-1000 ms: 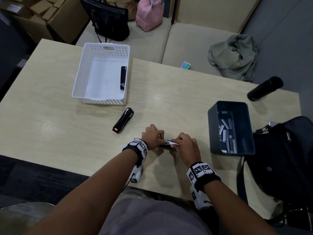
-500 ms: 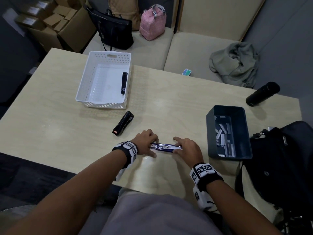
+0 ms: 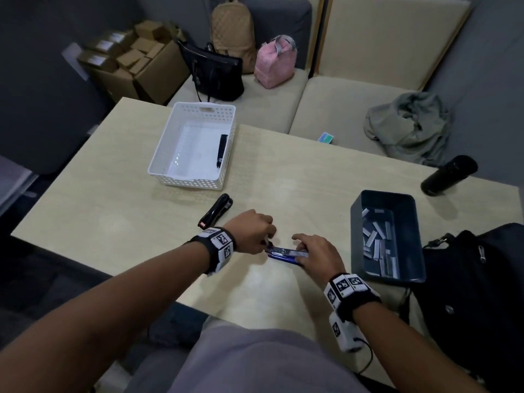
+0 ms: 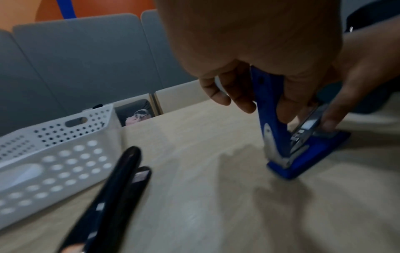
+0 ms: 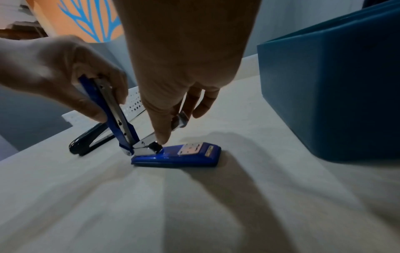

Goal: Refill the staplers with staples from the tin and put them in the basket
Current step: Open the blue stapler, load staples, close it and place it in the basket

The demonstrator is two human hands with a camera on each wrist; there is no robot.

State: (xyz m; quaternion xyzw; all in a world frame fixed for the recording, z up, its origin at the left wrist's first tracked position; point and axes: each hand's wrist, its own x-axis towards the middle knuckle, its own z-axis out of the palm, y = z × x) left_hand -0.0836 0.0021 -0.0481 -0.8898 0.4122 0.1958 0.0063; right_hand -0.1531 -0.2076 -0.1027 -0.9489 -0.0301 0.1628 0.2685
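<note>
One black stapler lies in the basket at 11 o'clock. At 6 we open the blue stapler: left hand pinches its lid upright, right hand pinches its magazine. The second black stapler waits untouched.

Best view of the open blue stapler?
Right wrist: blue stapler side-on, left hand holding its cover up, right hand on the magazine. Left wrist: end-on, partly hidden by fingers. Head: small, mostly under hands.

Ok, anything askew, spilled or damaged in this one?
Nothing stands out. The blue stapler is hinged open on the table only because the left hand holds its top up and the right hand holds its magazine. No staples show outside the tin.
</note>
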